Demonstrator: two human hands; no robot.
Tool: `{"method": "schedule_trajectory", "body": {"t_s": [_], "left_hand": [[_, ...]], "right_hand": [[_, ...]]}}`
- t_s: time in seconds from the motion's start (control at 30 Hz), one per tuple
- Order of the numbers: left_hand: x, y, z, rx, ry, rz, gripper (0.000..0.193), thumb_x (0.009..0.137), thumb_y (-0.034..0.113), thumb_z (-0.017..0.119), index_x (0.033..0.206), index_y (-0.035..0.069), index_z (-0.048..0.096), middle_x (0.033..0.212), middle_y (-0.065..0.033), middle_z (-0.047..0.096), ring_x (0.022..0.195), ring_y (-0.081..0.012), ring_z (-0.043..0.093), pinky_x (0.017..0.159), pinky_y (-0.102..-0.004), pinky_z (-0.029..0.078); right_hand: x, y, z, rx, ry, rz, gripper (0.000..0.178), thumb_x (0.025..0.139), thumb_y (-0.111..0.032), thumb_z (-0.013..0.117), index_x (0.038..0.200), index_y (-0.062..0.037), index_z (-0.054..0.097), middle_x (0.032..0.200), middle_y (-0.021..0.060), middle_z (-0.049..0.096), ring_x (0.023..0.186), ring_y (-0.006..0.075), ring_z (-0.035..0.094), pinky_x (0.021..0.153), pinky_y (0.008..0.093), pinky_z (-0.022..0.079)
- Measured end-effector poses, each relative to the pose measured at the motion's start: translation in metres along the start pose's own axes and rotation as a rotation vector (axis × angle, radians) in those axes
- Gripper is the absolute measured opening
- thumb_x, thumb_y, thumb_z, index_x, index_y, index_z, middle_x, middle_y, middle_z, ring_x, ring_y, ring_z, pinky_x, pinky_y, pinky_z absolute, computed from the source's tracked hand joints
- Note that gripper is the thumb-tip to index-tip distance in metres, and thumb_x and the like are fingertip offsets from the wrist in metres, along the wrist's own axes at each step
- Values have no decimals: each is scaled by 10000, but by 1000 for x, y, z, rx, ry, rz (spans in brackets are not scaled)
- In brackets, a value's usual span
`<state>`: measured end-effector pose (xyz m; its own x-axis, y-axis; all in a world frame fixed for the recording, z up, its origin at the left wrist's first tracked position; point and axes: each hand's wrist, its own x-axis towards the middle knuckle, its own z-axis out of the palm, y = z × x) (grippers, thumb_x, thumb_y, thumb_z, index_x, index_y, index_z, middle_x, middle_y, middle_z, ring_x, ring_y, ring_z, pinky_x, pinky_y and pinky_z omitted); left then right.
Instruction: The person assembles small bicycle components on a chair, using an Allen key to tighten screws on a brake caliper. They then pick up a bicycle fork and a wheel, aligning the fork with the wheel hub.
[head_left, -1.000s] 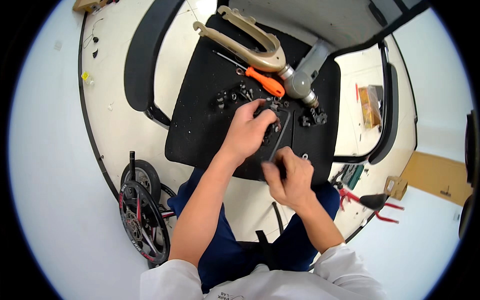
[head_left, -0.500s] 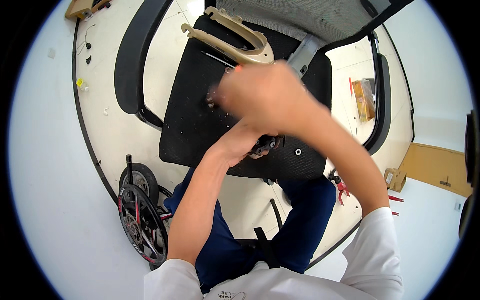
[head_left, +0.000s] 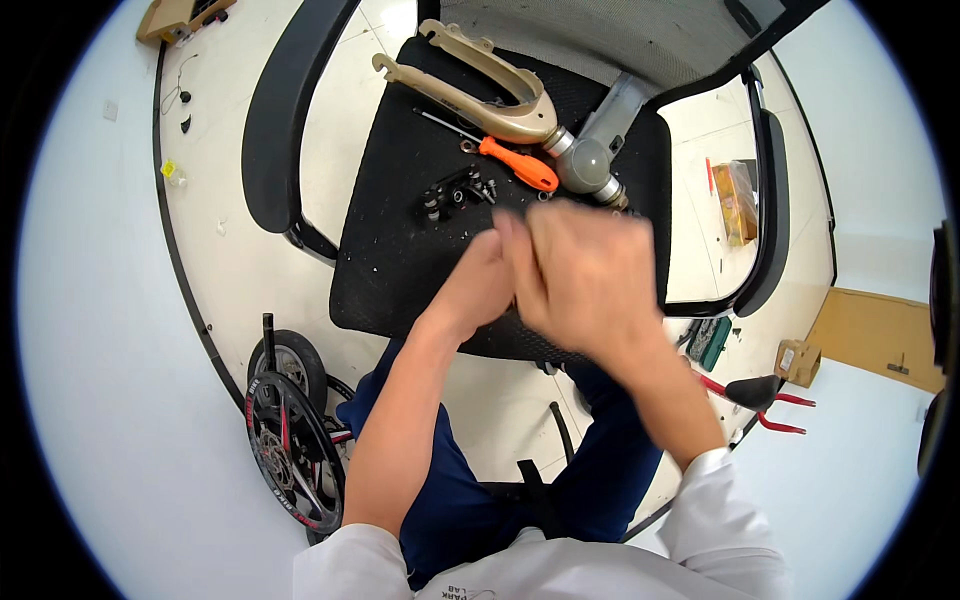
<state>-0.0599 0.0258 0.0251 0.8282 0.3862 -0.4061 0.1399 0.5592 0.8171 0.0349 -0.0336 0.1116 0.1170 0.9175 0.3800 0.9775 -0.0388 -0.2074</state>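
Note:
Over the near part of the black chair seat (head_left: pixel 385 275) my two hands meet. My left hand (head_left: pixel 478 285) is closed; the dark metal part glimpsed under it half a second ago is now hidden. My right hand (head_left: pixel 592 275), blurred, is curled with its thumb side against my left fingers, and what it grips is out of sight. Just beyond lie several small black metal parts and bolts (head_left: pixel 458 192) and an orange-handled screwdriver (head_left: pixel 522 166). A beige bicycle fork (head_left: pixel 520 122) rests farther back, next to a rounded grey part (head_left: pixel 584 164).
Black armrests flank the seat on the left (head_left: pixel 275 120) and right (head_left: pixel 768 210). Wheels (head_left: pixel 290 450) stand at the lower left. On the right are a red frame with a dark saddle (head_left: pixel 752 391), a green case (head_left: pixel 709 343) and a cardboard box (head_left: pixel 797 362).
My right hand has come nearer and to the right, uncovering the screwdriver, small black parts and grey part. The dark metal part and a nut on the seat are now covered.

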Motion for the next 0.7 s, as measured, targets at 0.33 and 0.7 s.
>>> {"method": "schedule_trajectory", "body": {"t_s": [0.33, 0.7], "left_hand": [[2, 19, -16, -559, -220, -12, 200, 882, 123, 499, 988, -26, 578, 754, -67, 597, 536, -77, 522, 459, -202, 390], [-7, 13, 10, -424, 106, -62, 288, 899, 272, 592, 1059, 33, 596, 882, 2, 621, 789, -73, 585, 664, -268, 484]], "right_hand": [[-13, 79, 2, 770, -590, 519, 342, 971, -240, 517, 781, 25, 623, 664, 155, 604, 597, 271, 602, 587, 323, 491], [-7, 17, -26, 212, -266, -392, 125, 785, -138, 693, 846, -33, 665, 763, 81, 627, 641, 246, 615, 594, 348, 495]]}}
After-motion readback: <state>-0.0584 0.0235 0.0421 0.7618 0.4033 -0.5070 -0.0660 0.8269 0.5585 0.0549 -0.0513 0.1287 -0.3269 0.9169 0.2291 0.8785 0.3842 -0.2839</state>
